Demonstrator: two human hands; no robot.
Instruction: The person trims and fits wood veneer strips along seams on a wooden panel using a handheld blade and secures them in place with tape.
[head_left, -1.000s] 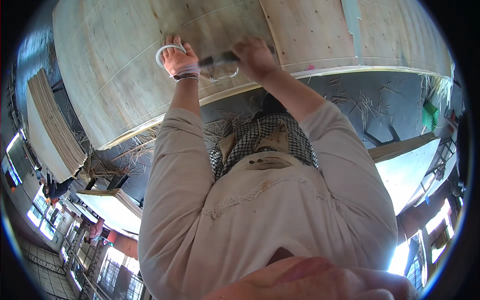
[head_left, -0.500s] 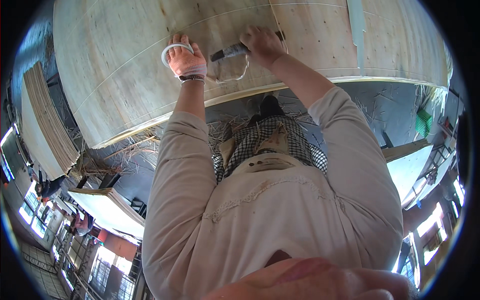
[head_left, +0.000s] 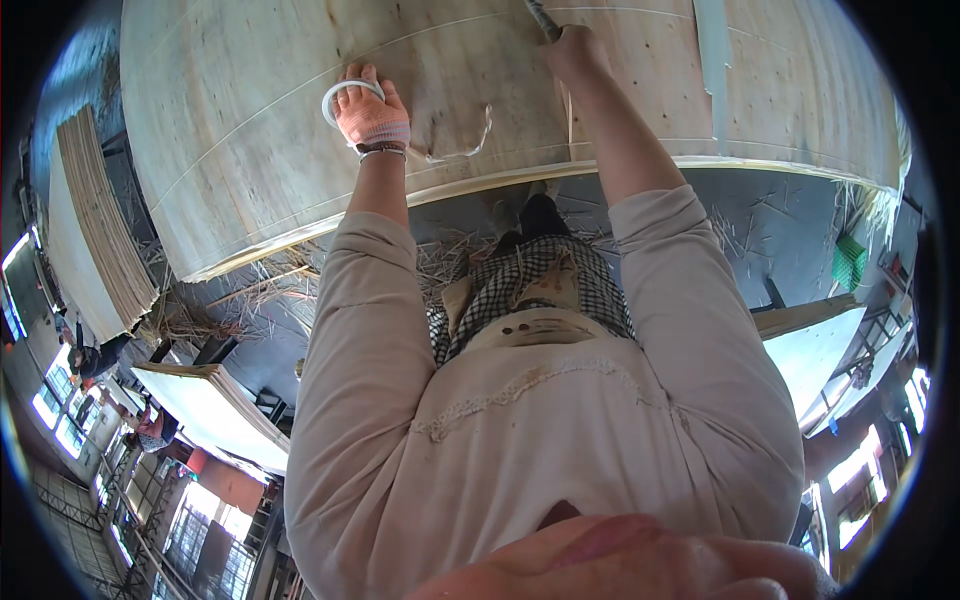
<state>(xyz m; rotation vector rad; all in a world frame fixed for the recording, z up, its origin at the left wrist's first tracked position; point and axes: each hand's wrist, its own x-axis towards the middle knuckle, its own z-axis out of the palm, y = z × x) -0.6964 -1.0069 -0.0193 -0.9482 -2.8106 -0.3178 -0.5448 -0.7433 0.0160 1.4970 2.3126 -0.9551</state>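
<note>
Left hand (head_left: 372, 115) flat on wood sheet (head_left: 250, 130), white ring (head_left: 326, 106) round my fingers (head_left: 369, 75); my right hand (head_left: 579, 50) grips a dark tool (head_left: 544, 21).

The wooden panel (head_left: 440, 75) offers passage around a curled strip (head_left: 488, 124).

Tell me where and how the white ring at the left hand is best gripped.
The white ring is probably best pinched at its left rim, coming from the person's left: that thin arc shows clear, while the left hand hides part of the rest.
</note>
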